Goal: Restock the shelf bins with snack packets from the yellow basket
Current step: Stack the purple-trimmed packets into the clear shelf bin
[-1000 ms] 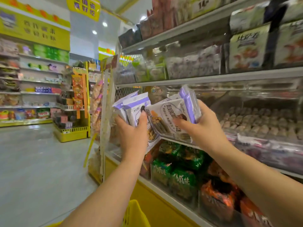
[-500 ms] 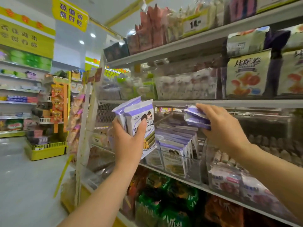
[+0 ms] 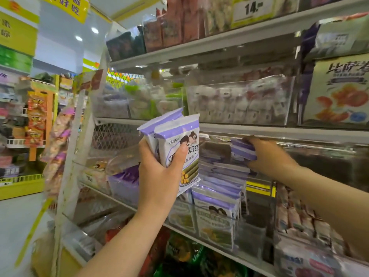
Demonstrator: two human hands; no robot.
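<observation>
In a shop aisle, a metal shelf carries a clear bin. The left hand grips two upright purple snack packets before it. The right hand pinches flat packets atop the bin's stack.

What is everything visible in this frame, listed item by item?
upright purple-and-white plastic snack packets: at least two, purple and white, held before the middle shelf
flat purple packets: a few, purple, atop the bin's pile
stacked purple-and-white packets: many, purple and white, inside the bin
clear plastic bin: one, transparent, middle shelf
white price card reading 14: one, white, top shelf edge
cream pack with orange print: one, cream, upper right
green snack bags: several, green, bottom shelf
left hand: one, centre, grip round the upright packets
right hand: one, right of centre, grip on the flat packets
</observation>
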